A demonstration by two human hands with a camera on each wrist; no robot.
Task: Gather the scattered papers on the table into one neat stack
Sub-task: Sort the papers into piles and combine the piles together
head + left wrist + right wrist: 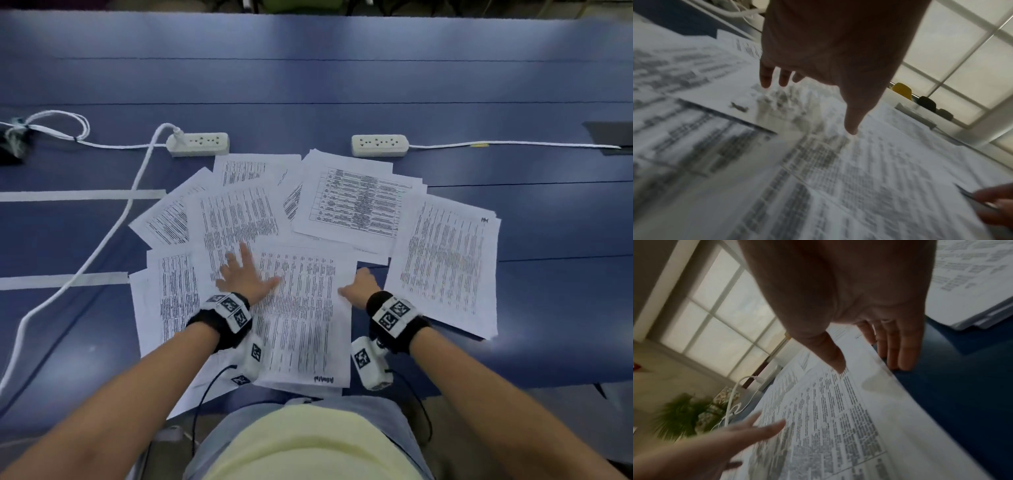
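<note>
Several printed paper sheets lie fanned out and overlapping on the blue table (308, 85). The nearest sheet (305, 325) lies in front of me, on top of others. My left hand (245, 275) rests flat with spread fingers on the sheets at its upper left corner; the left wrist view shows those fingers (766, 76) straight above blurred print. My right hand (359, 286) pinches the right edge of the nearest sheet (838, 410), thumb (834, 358) on top and fingers (898, 350) down beside the edge. A thicker pile (445, 267) lies to the right, a sheet with a table grid (356, 202) behind.
Two white power strips (198, 144) (379, 145) sit just behind the papers. A thick white cable (113, 233) runs down the left side across two pale tape strips (68, 195). The table's front edge is at my waist.
</note>
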